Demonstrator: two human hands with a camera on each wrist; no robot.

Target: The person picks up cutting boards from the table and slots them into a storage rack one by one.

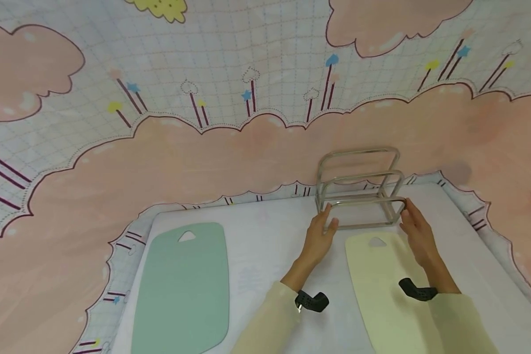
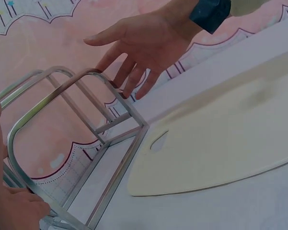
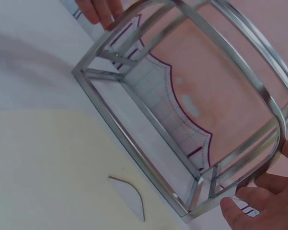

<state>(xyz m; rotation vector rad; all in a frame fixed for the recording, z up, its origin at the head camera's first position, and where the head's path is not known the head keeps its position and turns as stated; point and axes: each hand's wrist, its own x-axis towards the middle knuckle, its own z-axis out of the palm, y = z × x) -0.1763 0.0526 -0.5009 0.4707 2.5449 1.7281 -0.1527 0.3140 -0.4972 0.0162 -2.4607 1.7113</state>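
Observation:
A silvery metal rack (image 1: 363, 225) with several rounded loops stands at the back right of the white tabletop. At its left end my left hand (image 1: 315, 240) grips the side bar, with thumb and fingertips around the front loop. My right hand (image 1: 421, 236) is at the opposite end. In the left wrist view the right hand (image 2: 148, 45) has spread, nearly straight fingers, their tips at the bar and the thumb away from it. The right wrist view shows its fingers beside the rack's lower corner. Just in front lies a pale yellow cutting board (image 1: 371, 275), partly beneath my right forearm.
A green cutting board (image 1: 186, 285) with a triangular hole lies flat on the left of the white table (image 1: 270, 221). Behind the table hangs a pink and white patterned cloth (image 1: 248, 162), which also surrounds its edges. Each wrist wears a black strap (image 1: 418, 290).

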